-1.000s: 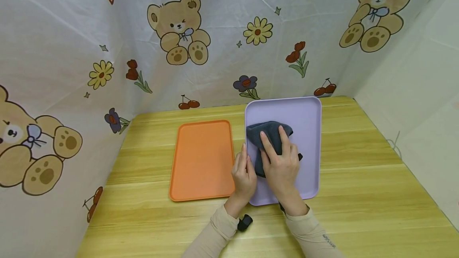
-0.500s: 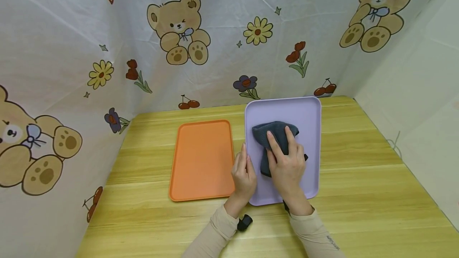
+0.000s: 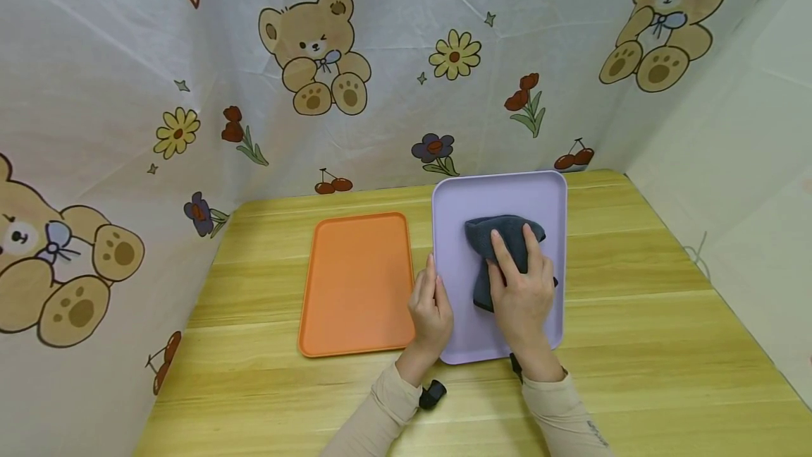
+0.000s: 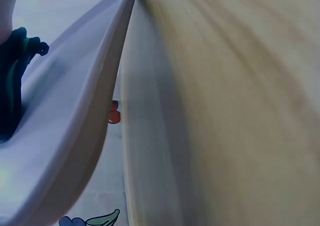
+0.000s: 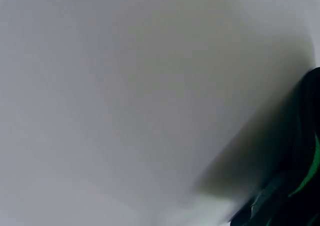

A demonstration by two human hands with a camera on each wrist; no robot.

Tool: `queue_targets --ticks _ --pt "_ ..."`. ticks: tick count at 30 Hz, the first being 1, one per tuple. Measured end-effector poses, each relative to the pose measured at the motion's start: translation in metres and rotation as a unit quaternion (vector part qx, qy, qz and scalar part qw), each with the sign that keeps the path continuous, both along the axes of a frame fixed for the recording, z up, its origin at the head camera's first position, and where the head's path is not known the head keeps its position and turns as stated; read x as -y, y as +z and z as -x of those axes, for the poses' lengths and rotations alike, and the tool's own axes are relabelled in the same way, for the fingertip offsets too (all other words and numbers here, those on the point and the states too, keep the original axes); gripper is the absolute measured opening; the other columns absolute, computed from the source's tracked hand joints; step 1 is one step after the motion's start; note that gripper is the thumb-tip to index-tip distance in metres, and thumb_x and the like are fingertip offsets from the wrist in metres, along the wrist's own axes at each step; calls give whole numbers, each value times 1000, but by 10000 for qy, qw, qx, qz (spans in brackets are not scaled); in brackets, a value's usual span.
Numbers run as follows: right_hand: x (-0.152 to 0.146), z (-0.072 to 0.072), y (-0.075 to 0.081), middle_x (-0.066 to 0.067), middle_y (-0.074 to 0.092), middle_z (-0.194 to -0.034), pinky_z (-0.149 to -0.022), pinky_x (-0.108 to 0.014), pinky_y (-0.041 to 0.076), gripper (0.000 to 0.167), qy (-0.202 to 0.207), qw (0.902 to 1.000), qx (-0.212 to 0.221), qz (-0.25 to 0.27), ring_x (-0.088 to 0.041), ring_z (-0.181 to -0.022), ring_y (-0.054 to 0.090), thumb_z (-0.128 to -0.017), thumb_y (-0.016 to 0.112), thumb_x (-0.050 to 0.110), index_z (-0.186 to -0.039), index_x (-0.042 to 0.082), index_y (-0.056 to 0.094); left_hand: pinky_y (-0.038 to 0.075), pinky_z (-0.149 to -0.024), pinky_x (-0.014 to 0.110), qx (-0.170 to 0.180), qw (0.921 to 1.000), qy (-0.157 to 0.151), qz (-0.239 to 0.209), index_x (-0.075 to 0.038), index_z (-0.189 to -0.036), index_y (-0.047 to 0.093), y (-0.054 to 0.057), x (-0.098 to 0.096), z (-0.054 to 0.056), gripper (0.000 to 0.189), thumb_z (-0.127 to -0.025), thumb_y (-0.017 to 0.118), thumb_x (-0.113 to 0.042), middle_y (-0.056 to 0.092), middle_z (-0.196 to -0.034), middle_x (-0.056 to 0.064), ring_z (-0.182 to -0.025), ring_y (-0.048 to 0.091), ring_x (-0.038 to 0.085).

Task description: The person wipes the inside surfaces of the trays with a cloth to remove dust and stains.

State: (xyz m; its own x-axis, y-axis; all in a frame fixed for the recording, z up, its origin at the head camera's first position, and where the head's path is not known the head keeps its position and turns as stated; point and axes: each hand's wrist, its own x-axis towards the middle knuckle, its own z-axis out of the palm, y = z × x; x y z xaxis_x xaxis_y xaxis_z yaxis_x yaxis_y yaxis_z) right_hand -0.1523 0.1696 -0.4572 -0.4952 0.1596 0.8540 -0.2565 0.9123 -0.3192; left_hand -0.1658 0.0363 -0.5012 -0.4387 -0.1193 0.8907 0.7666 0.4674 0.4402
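Lilac rectangular rimmed tray (image 3: 500, 196): between the hands, left rim held by the left hand (image 3: 432, 309) between thumb and fingers
Dark grey folded fabric cloth (image 3: 515, 240): on that tray, pressed beneath the right hand (image 3: 524, 293), fingers spread, mostly straight; wiping apparently midway, remainder untellable
Orange rectangular tray (image 3: 358, 284): left of left hand, untouched

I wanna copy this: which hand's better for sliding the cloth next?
Probably the right hand: it presses the dark cloth inside the purple tray, while the left hand is at the tray's left edge.
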Motion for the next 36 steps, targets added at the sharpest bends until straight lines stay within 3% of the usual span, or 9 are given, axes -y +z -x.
queue_targets --ticks 9,15,20,30,36 --pt "-11 -1 1 -23 52 -140 -59 -56 45 51 -120 9995 37 273 -48 -77 52 -81 78 9 -129 24 67 44 -53 25 -7 10000 6 -52 23 -125 52 -2 0 1 42 -83 53 23 60 -81 19 -61 48 19" --pt "-16 -1 0 -25 52 -140 -73 -63 48 49 -225 9984 117 509 -54 -100 56 -82 77 8 -128 22 67 44 -55 24 -42 9999 -29 -92 23 -125 52 -2 0 1 34 -93 49 14 60 -81 18 -62 48 19" --pt "-17 -1 -2 -24 52 -140 -72 -64 47 47 -360 9962 243 750 -54 -102 55 -84 76 9 -128 23 67 44 -55 23 -66 9999 -44 -110 22 -126 51 -1 0 1 32 -99 45 6 59 -81 18 -62 48 18" --pt "-14 -1 -2 -24 51 -141 -71 -64 46 46 -336 9954 298 848 -53 -100 54 -85 75 10 -129 23 67 40 -53 21 100 9998 -103 -127 22 -128 50 -1 0 0 39 -89 50 18 56 -78 16 -61 45 17" --pt "-11 -2 -3 -26 51 -140 -75 -64 46 47 -269 9966 264 732 -55 -103 54 -84 75 10 -128 22 67 40 -53 22 161 9997 -106 -117 23 -127 50 -1 0 0 39 -88 51 19 57 -79 17 -60 45 17"
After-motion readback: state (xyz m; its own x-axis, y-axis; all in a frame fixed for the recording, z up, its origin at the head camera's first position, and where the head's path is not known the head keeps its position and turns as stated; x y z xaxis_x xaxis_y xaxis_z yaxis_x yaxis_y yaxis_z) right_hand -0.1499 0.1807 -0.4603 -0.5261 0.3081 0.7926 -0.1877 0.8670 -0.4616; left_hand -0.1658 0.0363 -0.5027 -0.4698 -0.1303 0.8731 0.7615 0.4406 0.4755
